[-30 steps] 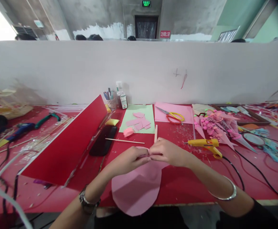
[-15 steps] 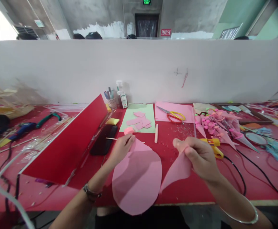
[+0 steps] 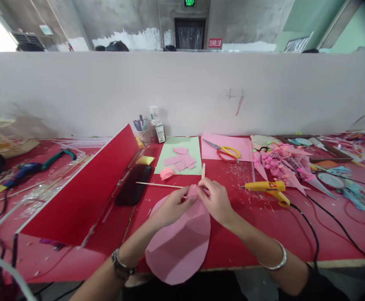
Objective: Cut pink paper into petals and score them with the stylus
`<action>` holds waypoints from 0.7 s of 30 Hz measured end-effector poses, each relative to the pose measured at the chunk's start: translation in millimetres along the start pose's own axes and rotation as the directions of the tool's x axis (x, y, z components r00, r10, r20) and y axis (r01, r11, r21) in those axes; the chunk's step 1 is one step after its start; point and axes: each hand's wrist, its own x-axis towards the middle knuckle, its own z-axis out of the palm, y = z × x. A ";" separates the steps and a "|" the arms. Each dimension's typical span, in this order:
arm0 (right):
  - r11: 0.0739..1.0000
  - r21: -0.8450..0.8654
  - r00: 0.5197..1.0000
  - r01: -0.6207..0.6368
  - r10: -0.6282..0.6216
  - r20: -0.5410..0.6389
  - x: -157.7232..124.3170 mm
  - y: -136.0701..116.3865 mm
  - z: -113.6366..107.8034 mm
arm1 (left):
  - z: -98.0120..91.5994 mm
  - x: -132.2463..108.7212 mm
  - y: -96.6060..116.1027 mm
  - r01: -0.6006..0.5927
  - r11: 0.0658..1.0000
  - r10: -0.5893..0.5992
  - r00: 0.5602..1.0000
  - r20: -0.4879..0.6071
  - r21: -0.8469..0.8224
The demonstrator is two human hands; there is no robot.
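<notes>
A large round-edged pink sheet lies in front of me on the red table, its lower end reaching over the front edge. Whether it is paper or thin felt I cannot tell. At its top, my left hand and my right hand meet, both pinching the gathered pink material. The fingertips are close together and partly hide the fold. Just beyond my right fingers is a pale round stick. A thin wooden stick runs toward my left hand, near a small pink lump.
Right of my hands lies a yellow glue gun with a black cord. Scissors rest on pink sheets; cut pieces lie on a green sheet. A raised red board and a black phone are at left, pink cone bundles at right.
My right hand has moved left from over the right side to meet my left hand, bringing the pink corner along. My left hand has shifted slightly right and down.
</notes>
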 end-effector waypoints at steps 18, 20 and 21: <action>0.979 0.099 0.810 0.176 -0.201 0.551 3.7 -0.5 -22.6 | -11.7 -5.9 0.0 -0.160 0.852 0.103 0.985 0.140 0.498; 0.963 0.097 0.762 0.251 -0.259 0.594 3.7 -2.3 -24.8 | -14.3 -6.1 1.7 -0.215 0.875 0.138 0.970 0.201 0.434; 0.954 0.098 0.750 0.284 -0.285 0.597 3.4 -3.0 -25.7 | -16.0 -6.6 2.3 -0.236 0.893 0.155 0.961 0.230 0.384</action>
